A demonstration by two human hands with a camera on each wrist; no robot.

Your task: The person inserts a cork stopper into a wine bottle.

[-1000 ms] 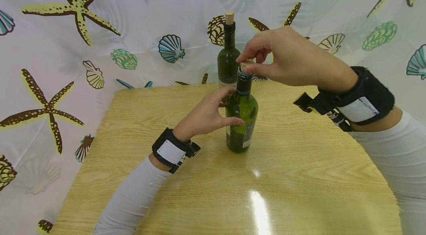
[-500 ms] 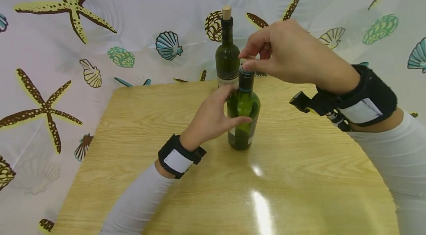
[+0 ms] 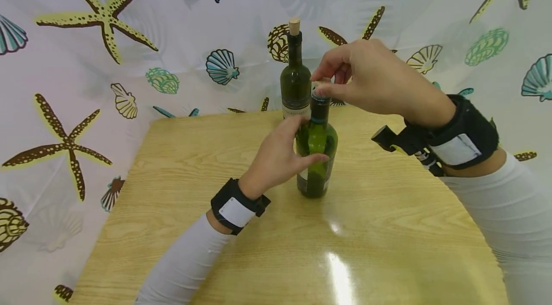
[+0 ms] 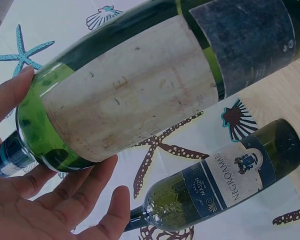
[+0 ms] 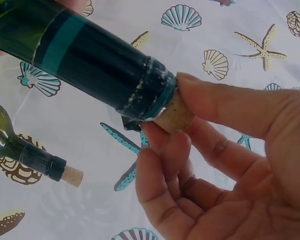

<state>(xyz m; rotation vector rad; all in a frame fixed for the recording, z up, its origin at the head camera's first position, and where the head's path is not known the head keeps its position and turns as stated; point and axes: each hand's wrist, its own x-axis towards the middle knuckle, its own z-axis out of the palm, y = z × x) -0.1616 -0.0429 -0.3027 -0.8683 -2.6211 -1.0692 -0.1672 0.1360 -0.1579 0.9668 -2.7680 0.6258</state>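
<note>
A green glass wine bottle stands upright on the wooden table, its neck wrapped in dark foil with a teal band. At its mouth, my right hand pinches a cork between thumb and fingers; the cork's lower end meets the rim in the right wrist view. Around the bottle's shoulder, my left hand holds the glass, thumb across the front and the other fingers at the far side. A worn pale label faces the left wrist camera. Behind stands a second wine bottle, with a cork protruding from its neck.
The light wooden table spans beneath both bottles. A white cloth printed with starfish and shells hangs behind the table and along its left side. The rear bottle stands close behind the front one, partly hidden by it and by my left hand.
My left hand has shifted rightward, its thumb reaching farther across the front of the bottle. My right hand keeps its pinch on the cork at the mouth. The head view has shifted slightly.
</note>
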